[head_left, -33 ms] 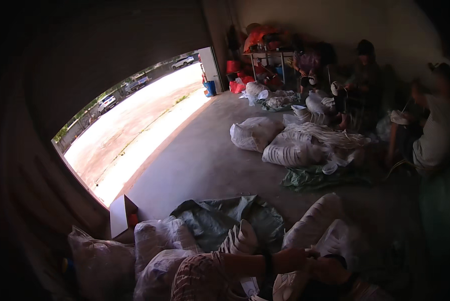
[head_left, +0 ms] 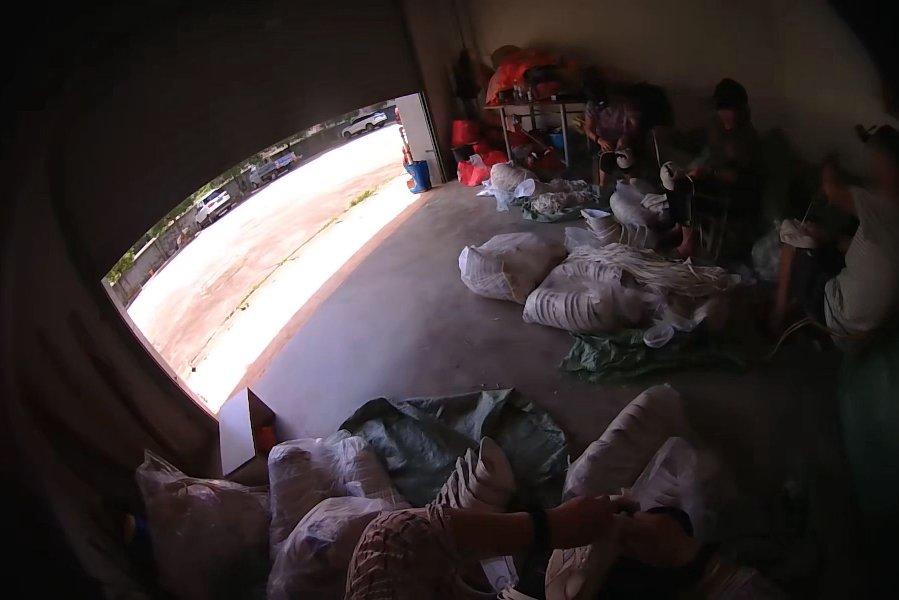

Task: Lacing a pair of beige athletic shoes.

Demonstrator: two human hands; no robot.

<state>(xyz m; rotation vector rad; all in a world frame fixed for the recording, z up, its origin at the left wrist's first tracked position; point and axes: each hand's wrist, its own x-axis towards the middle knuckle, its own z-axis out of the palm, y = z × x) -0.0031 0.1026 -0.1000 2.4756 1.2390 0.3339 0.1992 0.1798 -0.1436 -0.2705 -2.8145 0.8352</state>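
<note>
Close together at the lower right, my left hand (head_left: 591, 515) meets my right hand (head_left: 657, 538). Both have bent, closed fingers, with the left fingertips pinched over the right hand. Whatever thin thing may be between them is too small and dark to make out. Just below my left wrist lies a pale shoe upper (head_left: 572, 570) with lacing holes, partly hidden by my forearm. Beyond my left forearm stands a nested stack of pale shoe uppers (head_left: 479, 474). A longer wrapped stack (head_left: 624, 440) lies behind the hands.
Clear plastic bags (head_left: 314, 475) bulge at my left beside a green woven sheet (head_left: 459, 425). Across the floor lie large white bundles (head_left: 579, 300) on green sacking (head_left: 619, 357). Several seated people work at the right, near a table (head_left: 539, 105). A wide doorway opens at the left.
My left sleeve has shifted very slightly to the right. The hands stay together, and the surroundings look the same.
</note>
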